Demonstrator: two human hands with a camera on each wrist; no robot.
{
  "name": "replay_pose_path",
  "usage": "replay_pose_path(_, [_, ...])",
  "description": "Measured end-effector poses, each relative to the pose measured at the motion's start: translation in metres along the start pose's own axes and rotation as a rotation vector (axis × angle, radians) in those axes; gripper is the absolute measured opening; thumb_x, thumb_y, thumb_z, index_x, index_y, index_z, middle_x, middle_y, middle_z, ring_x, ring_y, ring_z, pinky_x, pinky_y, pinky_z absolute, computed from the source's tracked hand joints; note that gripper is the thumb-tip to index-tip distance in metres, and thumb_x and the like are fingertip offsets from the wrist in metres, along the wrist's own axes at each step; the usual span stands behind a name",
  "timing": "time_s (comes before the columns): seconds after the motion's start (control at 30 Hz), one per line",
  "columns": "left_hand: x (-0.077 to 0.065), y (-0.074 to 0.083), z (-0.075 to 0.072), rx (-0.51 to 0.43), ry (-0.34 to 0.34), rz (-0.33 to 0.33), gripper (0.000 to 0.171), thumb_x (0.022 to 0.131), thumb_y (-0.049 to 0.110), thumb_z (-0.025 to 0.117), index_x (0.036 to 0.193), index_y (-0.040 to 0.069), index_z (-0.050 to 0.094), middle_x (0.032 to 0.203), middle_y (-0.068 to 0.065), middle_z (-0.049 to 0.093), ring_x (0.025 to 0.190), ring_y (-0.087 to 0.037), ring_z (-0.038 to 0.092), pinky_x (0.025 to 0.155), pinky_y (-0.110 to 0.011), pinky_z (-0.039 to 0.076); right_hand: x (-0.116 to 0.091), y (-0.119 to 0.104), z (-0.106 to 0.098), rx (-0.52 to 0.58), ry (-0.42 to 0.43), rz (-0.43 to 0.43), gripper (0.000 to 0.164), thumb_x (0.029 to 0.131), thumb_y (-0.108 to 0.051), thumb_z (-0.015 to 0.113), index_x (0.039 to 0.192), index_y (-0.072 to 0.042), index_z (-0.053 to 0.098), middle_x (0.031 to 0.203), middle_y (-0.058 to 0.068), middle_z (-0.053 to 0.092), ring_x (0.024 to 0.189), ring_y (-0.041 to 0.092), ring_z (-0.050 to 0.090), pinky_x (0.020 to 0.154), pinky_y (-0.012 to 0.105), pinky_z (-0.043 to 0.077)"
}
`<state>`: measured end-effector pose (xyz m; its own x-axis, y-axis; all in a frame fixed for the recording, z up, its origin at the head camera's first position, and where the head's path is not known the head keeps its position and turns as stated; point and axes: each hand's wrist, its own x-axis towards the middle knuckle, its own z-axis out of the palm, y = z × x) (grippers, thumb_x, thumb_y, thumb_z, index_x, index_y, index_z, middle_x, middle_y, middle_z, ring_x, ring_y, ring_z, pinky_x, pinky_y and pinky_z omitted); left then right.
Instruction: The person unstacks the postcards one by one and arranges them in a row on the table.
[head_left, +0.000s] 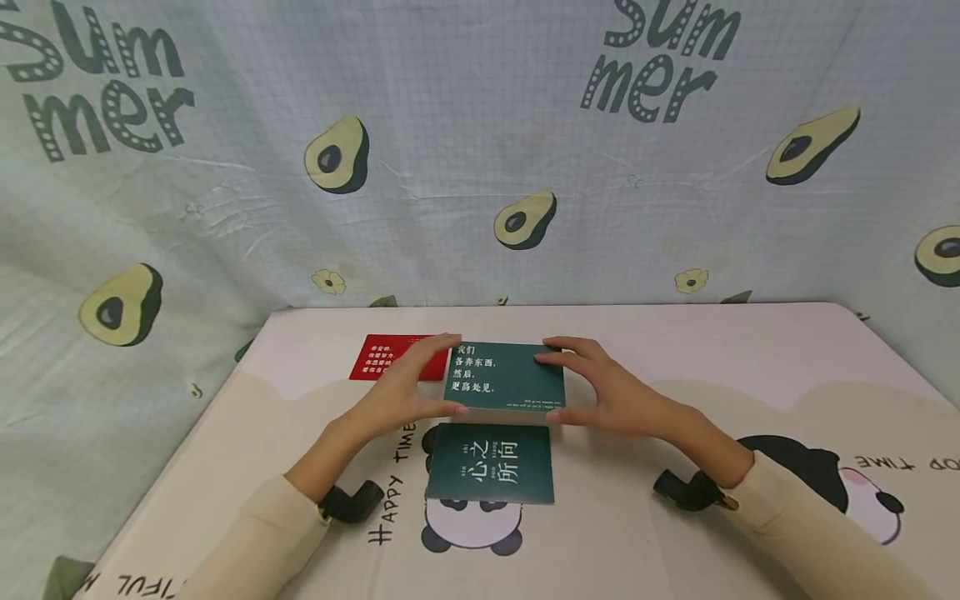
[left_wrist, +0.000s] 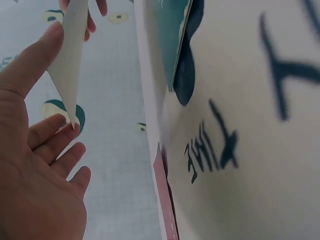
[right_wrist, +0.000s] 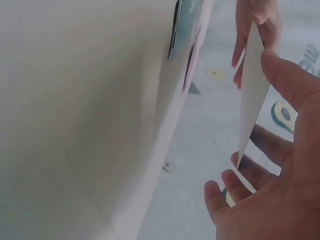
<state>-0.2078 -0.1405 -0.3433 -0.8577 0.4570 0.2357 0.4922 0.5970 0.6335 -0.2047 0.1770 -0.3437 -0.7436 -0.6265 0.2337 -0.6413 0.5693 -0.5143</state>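
Both hands hold a dark green postcard-like card (head_left: pixel 506 379) with white lettering, gripping it from its two sides. My left hand (head_left: pixel 393 396) has its thumb at the near left corner and its fingers at the far left one. On the opposite side, my right hand (head_left: pixel 618 396) grips the near right corner with the thumb, fingers along the far right edge. The wrist views show the card's pale underside (left_wrist: pixel 72 60) raised off the table. A second green card (head_left: pixel 491 479) with large white characters lies flat just in front of it.
A red card (head_left: pixel 378 357) with white writing lies behind the left hand, partly covered by it. The table (head_left: pixel 615 533) wears a pale cloth printed with pandas and words. Behind its far edge hangs an avocado-print curtain (head_left: pixel 435 125).
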Motion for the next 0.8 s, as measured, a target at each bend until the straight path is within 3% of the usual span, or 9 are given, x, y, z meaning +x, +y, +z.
replay_pose_path(0.33, [0.031, -0.011, 0.001, 0.049, -0.030, -0.051, 0.087, 0.069, 0.032, 0.084, 0.144, 0.017, 0.041, 0.151, -0.009, 0.034, 0.138, -0.028, 0.027, 0.106, -0.056, 0.031, 0.022, 0.024, -0.007, -0.018, 0.003, -0.029, 0.071, 0.082, -0.041, 0.075, 0.141, -0.015, 0.047, 0.151, 0.009, 0.030, 0.137, 0.029, 0.023, 0.105, 0.056, 0.030])
replay_pose_path(0.8, [0.051, -0.029, 0.008, 0.060, -0.111, -0.128, 0.085, 0.070, 0.031, 0.084, 0.142, 0.012, 0.043, 0.149, -0.013, 0.035, 0.137, -0.031, 0.027, 0.109, -0.051, 0.028, 0.042, 0.046, 0.002, -0.023, -0.067, 0.049, 0.072, 0.080, -0.040, 0.076, 0.139, -0.011, 0.049, 0.150, 0.010, 0.033, 0.137, 0.030, 0.022, 0.108, 0.056, 0.026])
